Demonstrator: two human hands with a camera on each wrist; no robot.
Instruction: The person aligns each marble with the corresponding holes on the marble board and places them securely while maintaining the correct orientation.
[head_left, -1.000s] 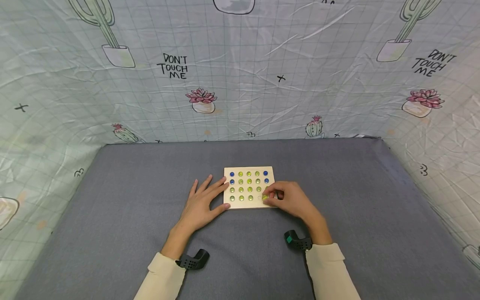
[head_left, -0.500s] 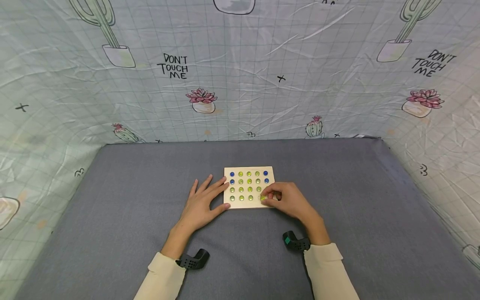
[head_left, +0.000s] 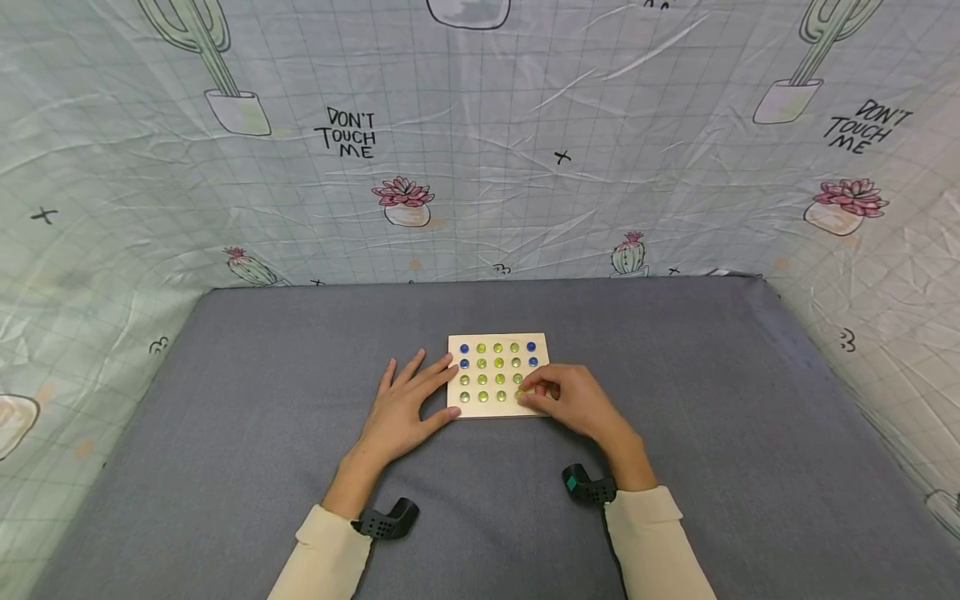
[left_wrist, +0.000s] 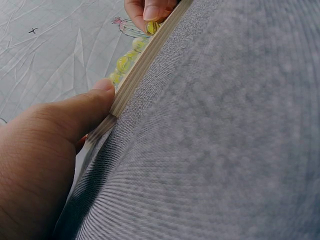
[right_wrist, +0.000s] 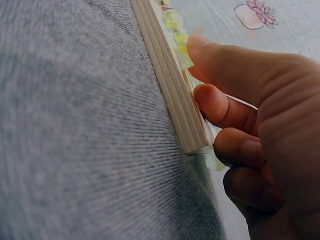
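A pale wooden board [head_left: 492, 410] lies on the grey cloth, set with rows of yellow-green glass marbles [head_left: 482, 379]. Blue marbles [head_left: 531, 346] sit in its far left and far right corners. Thumb and fingers of my right hand [head_left: 581, 406] pinch a yellow-green marble [left_wrist: 152, 27] over the near row, right of the third marble. My left hand [head_left: 401, 414] spreads its fingers at the board's left side, fingertips on the edge and thumb at the near left corner. The right hand covers the board's near right corner in the head view.
Grey cloth [head_left: 300, 350] spreads around the board on all sides. A printed fabric backdrop [head_left: 480, 167] with cactus drawings rises behind and at both sides. Black wrist cameras [head_left: 390, 518] are strapped at the cream sleeves [head_left: 330, 552].
My right hand has moved a little to the left along the near row with the yellow-green marble in its pinch. The left hand and the board have stayed in place.
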